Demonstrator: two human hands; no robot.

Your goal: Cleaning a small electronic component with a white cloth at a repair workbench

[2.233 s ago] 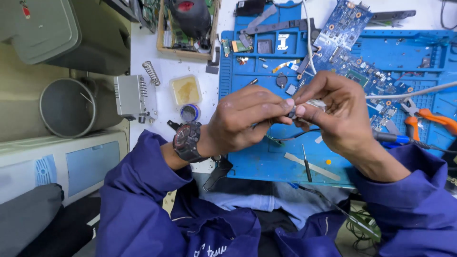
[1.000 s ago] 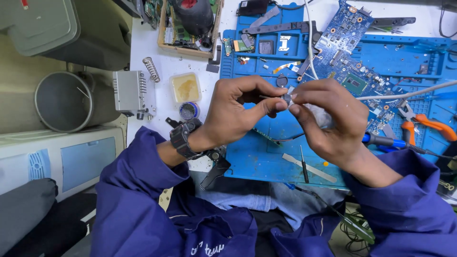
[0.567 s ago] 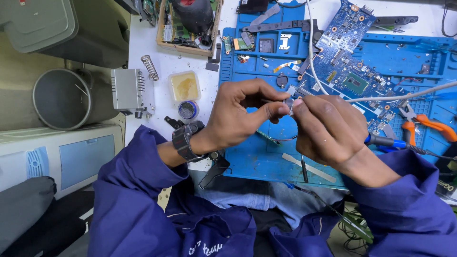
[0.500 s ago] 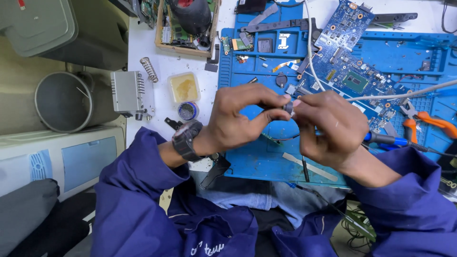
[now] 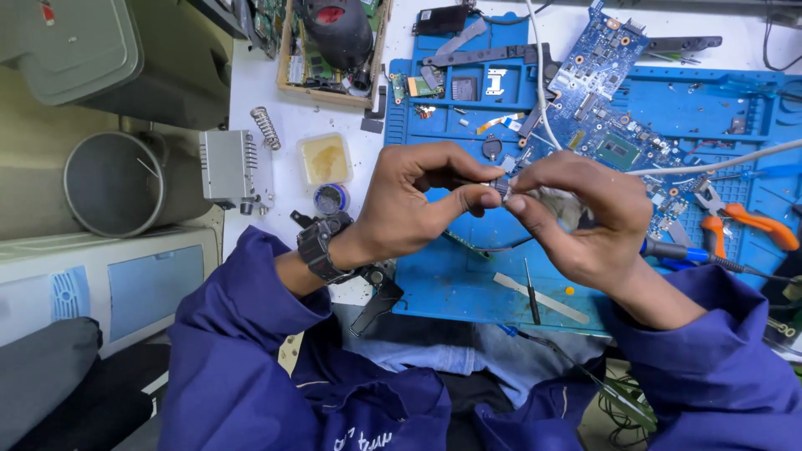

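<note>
Left hand [image 5: 422,205] and right hand [image 5: 585,221] met above blue repair mat [image 5: 735,108] on worktop [image 5: 334,117]. Both grips pinched shut on small dark component [image 5: 501,187], tiny, grey-black, mostly hidden by fingertips; detail unclear. Right palm also bunched whitish cloth [image 5: 558,203]. Black wristwatch [image 5: 322,246] on left wrist. Blue circuit board [image 5: 597,92] lay beyond hands. Square clear tub of yellow paste [image 5: 324,159] left of mat, small round blue tin [image 5: 331,199] just below it. Orange-handled pliers [image 5: 743,221] at right.
</note>
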